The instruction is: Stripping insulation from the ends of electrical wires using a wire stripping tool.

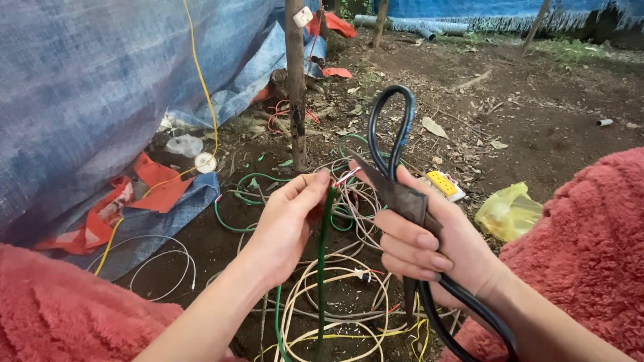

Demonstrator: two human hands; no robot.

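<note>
**Green wire pinched, black cable looped, over a pile on bare ground**

Left hand: thumb and fingertips closed on the top end of a green wire, which hangs straight down to the wire pile on the dirt ground. Thin red and white strands show at the pinch point; too small to tell if they are stripped.

Right hand: fist wrapped around a thick black cable, doubled into an upright loop above the fingers, its tail running down past the wrist. A dark wrap sits at the grip.

Nearby: wooden post, blue tarp, yellow socket strip, yellow plastic bag.

Judgement: keep the green wire taut and clear of the tangle; hold the loop steady so the two ends meet close together.
</note>
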